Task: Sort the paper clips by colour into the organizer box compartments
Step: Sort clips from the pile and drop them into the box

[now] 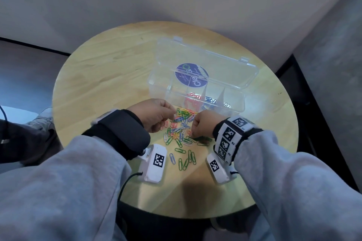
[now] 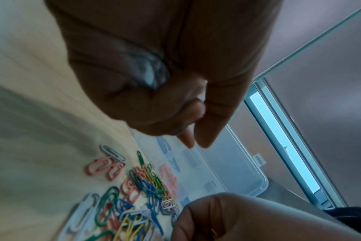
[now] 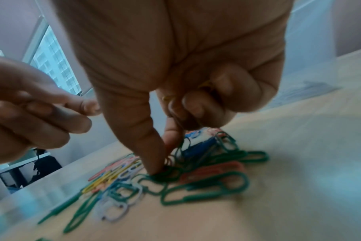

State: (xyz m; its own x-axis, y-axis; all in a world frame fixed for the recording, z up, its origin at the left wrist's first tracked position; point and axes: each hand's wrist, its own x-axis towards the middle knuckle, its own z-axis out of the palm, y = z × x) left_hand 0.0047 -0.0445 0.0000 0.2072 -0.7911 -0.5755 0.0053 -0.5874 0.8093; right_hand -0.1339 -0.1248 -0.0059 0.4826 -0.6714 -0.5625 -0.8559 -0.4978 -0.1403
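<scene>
So there's a round wooden table with a loose pile of paper clips in green, blue, pink, yellow and white, spread right between both hands. The clear organizer box sits just past the pile with its lid flipped open; pink clips are in one compartment, blue clips in the next one to the right, and a few pale ones further right. The left hand hovers over the near-left edge of the pile, fingers curled in, and in the left wrist view something whitish sits tucked in the palm, though I honestly can't tell what it is. The right hand is down on the pile's right side, thumb and forefinger pinching at a green clip, with yellow clips tucked under its curled fingers.
</scene>
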